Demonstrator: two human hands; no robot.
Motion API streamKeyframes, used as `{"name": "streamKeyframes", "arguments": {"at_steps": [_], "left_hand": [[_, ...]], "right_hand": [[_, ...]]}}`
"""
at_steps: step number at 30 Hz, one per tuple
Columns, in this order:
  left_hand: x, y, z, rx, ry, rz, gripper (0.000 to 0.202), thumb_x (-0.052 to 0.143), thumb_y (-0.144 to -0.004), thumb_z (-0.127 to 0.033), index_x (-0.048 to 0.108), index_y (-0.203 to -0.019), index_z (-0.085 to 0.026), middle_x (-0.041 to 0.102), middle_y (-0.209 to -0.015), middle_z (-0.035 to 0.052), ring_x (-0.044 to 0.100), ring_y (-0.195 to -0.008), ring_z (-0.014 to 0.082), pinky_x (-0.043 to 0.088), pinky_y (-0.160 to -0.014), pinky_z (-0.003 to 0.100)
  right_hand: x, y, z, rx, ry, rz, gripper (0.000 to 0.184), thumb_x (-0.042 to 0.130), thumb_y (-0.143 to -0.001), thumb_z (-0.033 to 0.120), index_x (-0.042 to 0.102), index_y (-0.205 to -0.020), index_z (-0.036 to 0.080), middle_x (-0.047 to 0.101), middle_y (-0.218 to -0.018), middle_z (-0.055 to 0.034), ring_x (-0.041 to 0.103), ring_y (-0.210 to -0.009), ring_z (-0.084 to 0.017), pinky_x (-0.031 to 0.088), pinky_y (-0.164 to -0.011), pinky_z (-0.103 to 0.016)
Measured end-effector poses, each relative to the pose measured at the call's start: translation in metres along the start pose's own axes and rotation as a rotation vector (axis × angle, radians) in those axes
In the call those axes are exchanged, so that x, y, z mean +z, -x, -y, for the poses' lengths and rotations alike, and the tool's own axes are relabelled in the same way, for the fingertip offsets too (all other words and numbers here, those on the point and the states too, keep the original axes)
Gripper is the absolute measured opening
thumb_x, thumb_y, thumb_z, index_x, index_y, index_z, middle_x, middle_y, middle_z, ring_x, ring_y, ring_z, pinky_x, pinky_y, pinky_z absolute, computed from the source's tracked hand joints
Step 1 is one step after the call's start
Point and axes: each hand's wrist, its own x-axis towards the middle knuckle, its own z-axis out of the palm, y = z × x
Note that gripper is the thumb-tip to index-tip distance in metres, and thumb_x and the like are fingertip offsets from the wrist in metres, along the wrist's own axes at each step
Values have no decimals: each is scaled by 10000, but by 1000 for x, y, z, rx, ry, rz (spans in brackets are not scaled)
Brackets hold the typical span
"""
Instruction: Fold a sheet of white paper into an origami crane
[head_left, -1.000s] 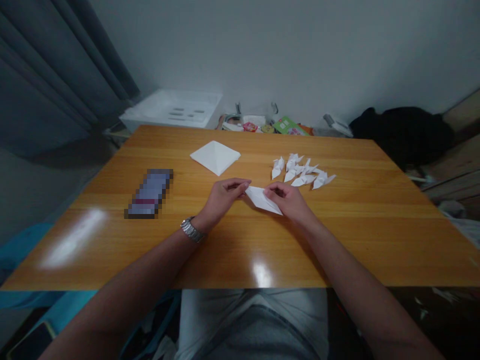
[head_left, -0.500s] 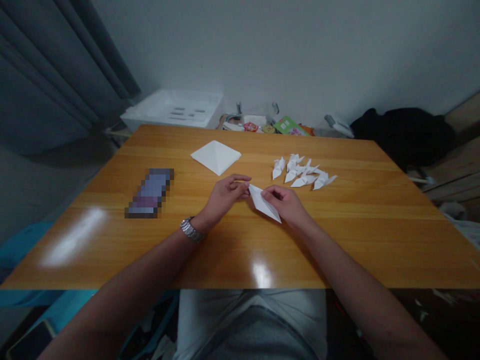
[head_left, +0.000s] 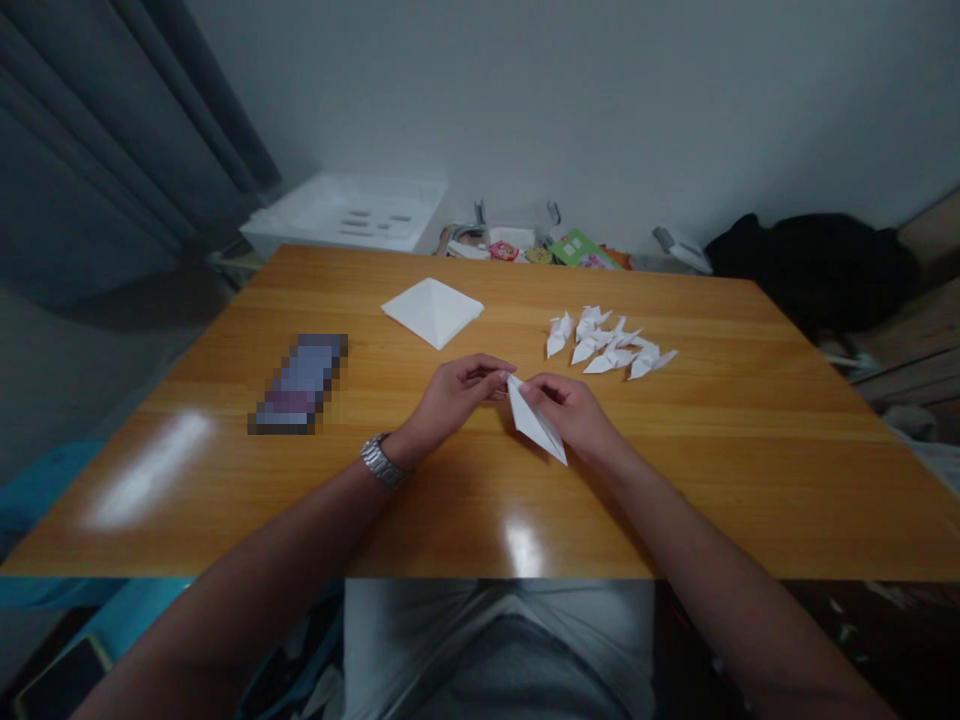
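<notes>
A narrow, kite-shaped piece of folded white paper [head_left: 536,422] is held just above the table, its long point slanting down toward me. My right hand [head_left: 574,405] pinches its right edge between thumb and fingers. At the upper tip, the thumb and fingertips of my left hand [head_left: 469,388] close on the paper; a metal watch is on that wrist. Several small folded paper cranes [head_left: 611,345] stand grouped behind my right hand. Beyond my left hand lies a diamond-shaped stack of white paper [head_left: 433,312] with a crease down its middle.
The shiny wooden table [head_left: 225,330] carries a pixelated phone-like object [head_left: 298,385] on the left. Behind its far edge are a white plastic tray [head_left: 352,205], a green packet or booklet [head_left: 581,250] and a black cloth heap [head_left: 814,265].
The folded paper has turned steeper, its lower point swinging nearer to me. My left hand has shifted slightly right along with the paper's tip. The cranes and paper stack stay in place.
</notes>
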Motion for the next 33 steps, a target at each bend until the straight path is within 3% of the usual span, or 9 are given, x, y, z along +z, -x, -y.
{"name": "streamKeyframes", "arguments": {"at_steps": [11,22,27,33], "left_hand": [[0,5,-7,3,82,68,314,762,-866,-363,697,-1093,-157,717,-1009,64,697,-844,136,613,-816,286],[-2,5,-9,81,-18,78,276,742,-881,-392,671,-1017,-162,701,-972,68,687,-828,142,598,-806,291],[3,5,-8,32,59,63,394,745,-874,-430,604,-1138,-173,683,-913,48,684,-778,137,591,-737,270],[5,5,-2,6,-15,72,305,737,-874,-430,661,-966,-149,686,-857,38,635,-724,115,553,-685,239]], "right_hand": [[-2,3,6,-85,94,-24,355,627,-914,514,719,-872,174,684,-777,-21,561,-682,-157,416,-629,-272],[-4,4,9,-60,88,-17,364,639,-894,539,716,-853,185,683,-775,-27,554,-667,-164,396,-583,-274],[-2,3,9,-57,70,-55,345,640,-896,513,711,-831,182,660,-728,-16,536,-640,-154,393,-589,-274],[1,3,8,-83,137,-43,352,630,-911,513,728,-852,179,698,-767,-29,580,-695,-171,418,-633,-280]]}}
